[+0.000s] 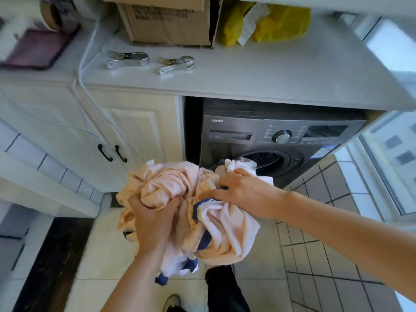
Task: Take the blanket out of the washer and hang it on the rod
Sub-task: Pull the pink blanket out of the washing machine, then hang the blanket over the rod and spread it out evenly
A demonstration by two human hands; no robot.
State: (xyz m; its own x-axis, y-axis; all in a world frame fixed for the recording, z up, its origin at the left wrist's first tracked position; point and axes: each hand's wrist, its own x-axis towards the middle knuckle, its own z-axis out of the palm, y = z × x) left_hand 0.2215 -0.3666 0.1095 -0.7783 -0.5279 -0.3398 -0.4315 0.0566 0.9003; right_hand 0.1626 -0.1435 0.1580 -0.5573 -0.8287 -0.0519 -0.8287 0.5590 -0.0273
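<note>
Grips the bunched peach blanket point(225, 233) with the left hand point(153, 219), fingers curled tight into a fold — clutches its upper end with the right hand point(243, 190), fingers bent around cloth. Holds it off the floor point(258, 287), just before the open washer point(236, 131), with one end close to the drum mouth point(267, 159).

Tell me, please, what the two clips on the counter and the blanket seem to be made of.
The clips look like polished silver metal: bright glints along their edges. The blanket looks like soft matte cloth, peach and white with navy trim, bunching into loose folds; its fibre cannot be told.
</note>
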